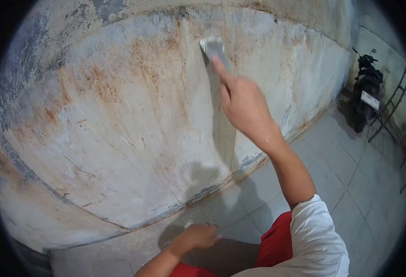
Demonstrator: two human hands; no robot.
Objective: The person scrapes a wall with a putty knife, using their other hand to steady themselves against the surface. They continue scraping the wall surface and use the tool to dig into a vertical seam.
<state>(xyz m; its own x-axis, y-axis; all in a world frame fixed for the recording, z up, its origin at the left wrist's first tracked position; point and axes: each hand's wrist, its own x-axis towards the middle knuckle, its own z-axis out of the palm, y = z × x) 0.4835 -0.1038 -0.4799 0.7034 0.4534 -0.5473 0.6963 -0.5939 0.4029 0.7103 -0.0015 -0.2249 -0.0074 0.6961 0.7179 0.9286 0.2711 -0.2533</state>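
Observation:
My right hand (247, 104) is raised at the wall, closed around a flat scraper (216, 47), with the index finger stretched along its blade. The scraper's pale front edge is against the upper part of the stained wall (133, 115). Below it runs a paler strip of wall, partly in my arm's shadow. Low in the view, my left hand (198, 237) hangs over the floor, away from the wall, fingers loosely apart and nothing visible in them.
A dark motorcycle (368, 87) stands at the right, beside a metal ladder-like frame (395, 104). Grey floor tiles (323, 161) meet the wall's base along a dirty edge. Rust-brown stains and flaking patches mark the wall.

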